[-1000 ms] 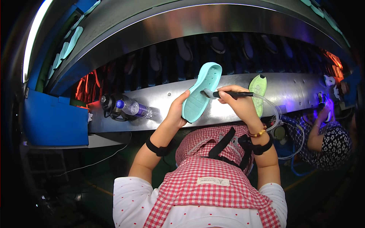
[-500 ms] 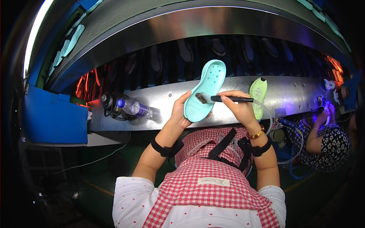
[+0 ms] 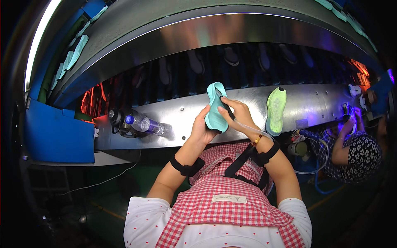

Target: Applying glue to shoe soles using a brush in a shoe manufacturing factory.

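Observation:
Over the metal bench, my left hand (image 3: 202,129) is closed around the near end of a turquoise shoe sole (image 3: 214,110). The sole is tipped, so its raised rim shows and its inner face is largely turned from view. In my right hand (image 3: 240,113) is a black-handled brush (image 3: 230,113) with a thin clear tube trailing back past the wrist. The brush points into the far end of the sole; its bristles are hard to make out there. To the right, a yellow-green shoe sole (image 3: 276,109) with a dark tip lies on the bench.
Left on the metal bench (image 3: 182,126) are a clear bottle (image 3: 144,124) and a dark bottle (image 3: 117,122). Beyond the bench, several soles (image 3: 196,62) hang in a dark recess beneath a conveyor (image 3: 186,25). A co-worker (image 3: 364,159) works at the right.
The turquoise sole has been tilted and lowered slightly, hiding its holed inner face. My right hand has shifted left, with the brush moving from the middle of the sole to its far end.

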The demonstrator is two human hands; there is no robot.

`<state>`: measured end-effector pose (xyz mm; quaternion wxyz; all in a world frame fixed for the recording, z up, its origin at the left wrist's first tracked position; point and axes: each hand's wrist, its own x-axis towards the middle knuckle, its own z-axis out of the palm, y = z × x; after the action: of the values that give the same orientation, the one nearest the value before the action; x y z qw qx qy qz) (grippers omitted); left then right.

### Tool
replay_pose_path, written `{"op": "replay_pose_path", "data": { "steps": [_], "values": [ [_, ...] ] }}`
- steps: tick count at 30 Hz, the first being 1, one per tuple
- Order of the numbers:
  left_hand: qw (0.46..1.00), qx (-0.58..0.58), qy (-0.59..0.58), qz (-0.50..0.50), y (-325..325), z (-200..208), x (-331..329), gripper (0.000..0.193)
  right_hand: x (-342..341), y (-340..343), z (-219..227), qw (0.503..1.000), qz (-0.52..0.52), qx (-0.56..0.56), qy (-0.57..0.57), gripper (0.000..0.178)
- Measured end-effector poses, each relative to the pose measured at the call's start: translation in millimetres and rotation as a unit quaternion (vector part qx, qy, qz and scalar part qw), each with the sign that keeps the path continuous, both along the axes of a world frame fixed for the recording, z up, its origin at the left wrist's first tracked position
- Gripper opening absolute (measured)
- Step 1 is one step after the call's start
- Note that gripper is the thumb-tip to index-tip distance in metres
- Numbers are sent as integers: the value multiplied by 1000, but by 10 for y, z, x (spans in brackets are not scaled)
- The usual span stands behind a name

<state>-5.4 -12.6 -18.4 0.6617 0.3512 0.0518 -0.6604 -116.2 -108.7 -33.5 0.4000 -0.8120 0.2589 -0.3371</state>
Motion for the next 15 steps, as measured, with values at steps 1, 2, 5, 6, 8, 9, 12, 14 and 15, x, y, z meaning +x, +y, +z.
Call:
{"op": "replay_pose_path", "data": {
  "steps": [1, 2, 5, 6, 8, 9, 12, 14, 15],
  "values": [
    [1000, 0, 0, 0, 6, -10, 10, 42, -1, 17, 8, 1000, 6, -13, -1, 34],
    [1000, 8, -14, -8, 12, -33, 24, 42, -6, 38, 18, 1000, 12, -25, -3, 34],
    [1000, 5, -26, -10, 42, -168, 140, 43, -40, 177, 126, 999, 22, -35, -2, 33],
    [1000, -7, -24, -6, 32, -160, 174, 44, -51, 208, 146, 999, 29, -25, -1, 32],
    [1000, -4, -29, -9, 39, -127, 201, 44, -81, 213, 178, 999, 43, 3, 12, 31],
    [999, -1, -34, -12, 55, -97, 218, 43, -93, 230, 209, 997, 59, 31, 24, 30],
    [999, -37, -20, -12, 55, -273, 402, 42, -188, 362, 338, 976, 153, 157, 8, 29],
    [998, -47, -31, -39, 101, -250, 462, 43, -207, 294, 381, 968, 164, 191, -28, 24],
    [995, -56, -39, -68, 134, -195, 444, 43, -251, 192, 431, 953, 168, 250, -43, 22]
  ]
}}
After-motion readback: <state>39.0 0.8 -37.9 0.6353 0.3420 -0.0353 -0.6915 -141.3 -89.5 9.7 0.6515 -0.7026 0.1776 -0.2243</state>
